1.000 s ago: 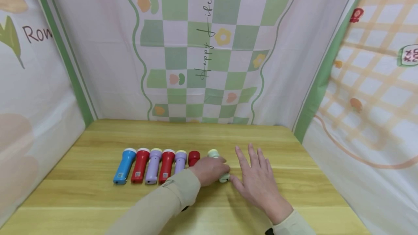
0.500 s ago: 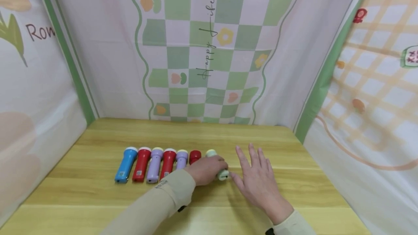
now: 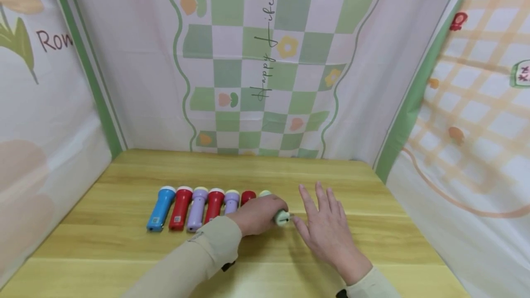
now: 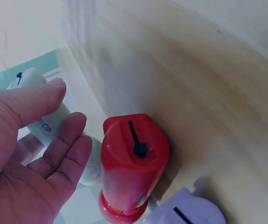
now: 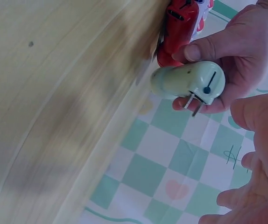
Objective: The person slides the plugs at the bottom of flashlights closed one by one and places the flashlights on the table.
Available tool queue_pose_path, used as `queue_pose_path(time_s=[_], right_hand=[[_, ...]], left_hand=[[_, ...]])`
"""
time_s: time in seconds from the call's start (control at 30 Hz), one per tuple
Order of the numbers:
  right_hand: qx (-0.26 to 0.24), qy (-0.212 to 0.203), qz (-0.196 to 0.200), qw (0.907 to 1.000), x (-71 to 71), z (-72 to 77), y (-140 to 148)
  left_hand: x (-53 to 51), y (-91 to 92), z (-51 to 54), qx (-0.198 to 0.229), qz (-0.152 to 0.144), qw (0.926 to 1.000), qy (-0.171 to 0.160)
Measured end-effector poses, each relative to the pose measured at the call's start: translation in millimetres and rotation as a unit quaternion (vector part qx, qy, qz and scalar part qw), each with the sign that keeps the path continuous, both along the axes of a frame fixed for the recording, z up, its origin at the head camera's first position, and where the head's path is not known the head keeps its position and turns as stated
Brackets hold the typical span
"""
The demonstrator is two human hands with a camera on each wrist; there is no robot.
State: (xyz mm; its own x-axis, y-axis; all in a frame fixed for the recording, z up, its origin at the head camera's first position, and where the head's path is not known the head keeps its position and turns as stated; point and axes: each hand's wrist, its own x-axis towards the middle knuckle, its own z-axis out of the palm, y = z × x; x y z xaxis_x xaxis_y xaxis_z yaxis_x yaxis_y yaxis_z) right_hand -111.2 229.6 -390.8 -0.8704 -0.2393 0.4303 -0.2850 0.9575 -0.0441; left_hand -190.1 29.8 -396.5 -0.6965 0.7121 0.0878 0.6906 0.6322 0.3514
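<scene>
My left hand (image 3: 258,215) holds a pale green flashlight (image 3: 281,218) at the right end of a row, thumb on one side and fingers on the other. Two metal plug prongs (image 5: 193,105) stick out from its tail end in the right wrist view, beside a black slot. The right hand (image 3: 327,231) is just to the right, fingers spread, holding nothing. Its thumb tip is close to the prongs; whether they touch, I cannot tell. Directly left of the green one lies a red flashlight (image 4: 131,163), mostly hidden by my left hand in the head view.
Further left along the wooden table (image 3: 124,261) lie a blue flashlight (image 3: 160,208), a red flashlight (image 3: 180,208), a lilac flashlight (image 3: 198,208), another red flashlight (image 3: 214,203) and another lilac flashlight (image 3: 231,200). Printed curtains (image 3: 136,82) enclose the back and sides.
The left hand has shifted slightly left with the green flashlight, turning it so the tail end faces me more and the prongs show. My right hand stays where it was.
</scene>
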Motion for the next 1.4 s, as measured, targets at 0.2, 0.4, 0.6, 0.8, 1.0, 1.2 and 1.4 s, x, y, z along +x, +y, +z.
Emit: queue_pose_path(time_s=[0.2,0.4,0.6,0.8,1.0,1.2,1.4], right_hand=[[-0.005,0.015,0.009,0.9998,-0.6,1.5,-0.4],[-0.009,0.023,0.015,0.9996,-1.3,3.1,-1.2],[-0.015,0.026,0.020,0.9994,-0.6,5.4,-4.1],[-0.021,0.018,0.023,0.9993,0.2,7.8,-7.6],[-0.024,0.021,0.028,0.9991,0.9,8.7,-9.7],[-0.033,0.029,0.034,0.9984,-0.2,9.9,-12.0],[-0.045,0.020,0.041,0.9979,-0.9,12.2,-16.0]], left_hand=[[1.3,-6.7,10.5,0.023,-0.004,0.9997,-0.004],[-0.5,-11.8,19.4,0.062,-0.008,0.9981,0.000],[-1.5,-17.2,21.4,0.085,-0.010,0.9962,0.015],[-0.5,-25.8,25.7,0.121,-0.019,0.9924,0.002],[3.4,-34.5,32.5,0.143,-0.008,0.9893,-0.025],[6.8,-43.5,35.0,0.174,0.001,0.9825,-0.066],[10.4,-51.5,34.2,0.208,0.007,0.9709,-0.119]])
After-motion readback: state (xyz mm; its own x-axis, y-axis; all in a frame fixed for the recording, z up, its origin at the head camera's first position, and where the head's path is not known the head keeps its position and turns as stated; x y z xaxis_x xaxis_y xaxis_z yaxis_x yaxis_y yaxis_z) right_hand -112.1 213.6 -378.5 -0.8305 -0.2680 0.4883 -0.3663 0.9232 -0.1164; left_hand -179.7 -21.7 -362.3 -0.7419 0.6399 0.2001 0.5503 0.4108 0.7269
